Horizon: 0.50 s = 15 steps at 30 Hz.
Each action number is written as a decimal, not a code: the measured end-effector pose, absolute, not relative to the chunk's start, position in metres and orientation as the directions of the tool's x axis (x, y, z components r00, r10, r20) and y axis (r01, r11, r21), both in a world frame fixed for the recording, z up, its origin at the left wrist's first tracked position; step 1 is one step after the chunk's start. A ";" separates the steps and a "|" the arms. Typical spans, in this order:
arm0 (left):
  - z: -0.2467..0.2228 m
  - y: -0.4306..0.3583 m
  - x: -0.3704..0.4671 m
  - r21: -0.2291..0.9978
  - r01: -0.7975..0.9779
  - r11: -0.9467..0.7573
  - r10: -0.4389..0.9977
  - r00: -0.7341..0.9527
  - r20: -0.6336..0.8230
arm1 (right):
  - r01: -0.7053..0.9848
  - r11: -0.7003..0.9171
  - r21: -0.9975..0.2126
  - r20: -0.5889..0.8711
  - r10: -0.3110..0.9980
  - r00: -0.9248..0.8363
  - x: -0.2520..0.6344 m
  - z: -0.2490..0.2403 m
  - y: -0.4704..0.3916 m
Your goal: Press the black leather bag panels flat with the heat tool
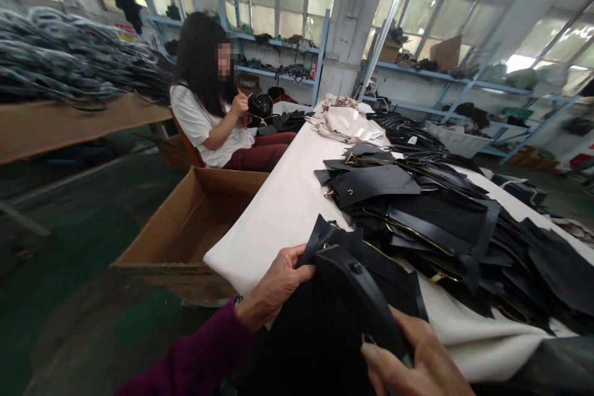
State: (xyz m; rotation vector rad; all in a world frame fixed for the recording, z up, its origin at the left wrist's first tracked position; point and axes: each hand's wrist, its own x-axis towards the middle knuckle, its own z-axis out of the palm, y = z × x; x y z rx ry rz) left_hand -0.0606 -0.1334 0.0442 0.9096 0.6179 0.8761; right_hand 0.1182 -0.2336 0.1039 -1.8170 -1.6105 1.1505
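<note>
In front of me I hold a black bag piece [320,328], with a thick black strap-like band [366,284] curving along its upper right side. My left hand [283,284] pinches its upper left corner between thumb and fingers. My right hand [413,352] is closed around its lower right edge, the thumb near a small metal fitting. The lower part of the piece runs out of view. Just beyond lies a pile of flat black bag pieces [385,182] with gold zips and rings, on a white-covered table [260,229].
An open cardboard box [185,266] stands left of the table. Past it sits a person [204,117] handling a small black item [260,105]. Beige pieces [348,124] and black straps [403,133] lie farther along the table. Bundled cords [69,55] cover another table at left.
</note>
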 end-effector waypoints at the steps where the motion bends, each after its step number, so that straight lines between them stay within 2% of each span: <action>1: 0.044 -0.135 -0.060 0.875 -0.367 0.314 0.852 0.516 -0.090 | 0.557 -0.210 -0.804 -0.292 0.955 -0.060 0.117 0.107 -0.230; 7: 0.041 -0.139 -0.062 0.901 -0.342 0.267 0.852 0.521 -0.055 | 0.562 -0.195 -0.804 -0.237 0.971 -0.002 0.126 0.127 -0.226; 12: 0.039 -0.142 -0.061 0.905 -0.336 0.261 0.851 0.522 -0.052 | 0.578 -0.252 -0.776 -0.320 0.947 -0.017 0.123 0.126 -0.234; 15: 0.038 -0.142 -0.063 0.908 -0.325 0.264 0.854 0.517 -0.064 | 0.564 -0.237 -0.791 -0.309 0.951 -0.033 0.122 0.128 -0.233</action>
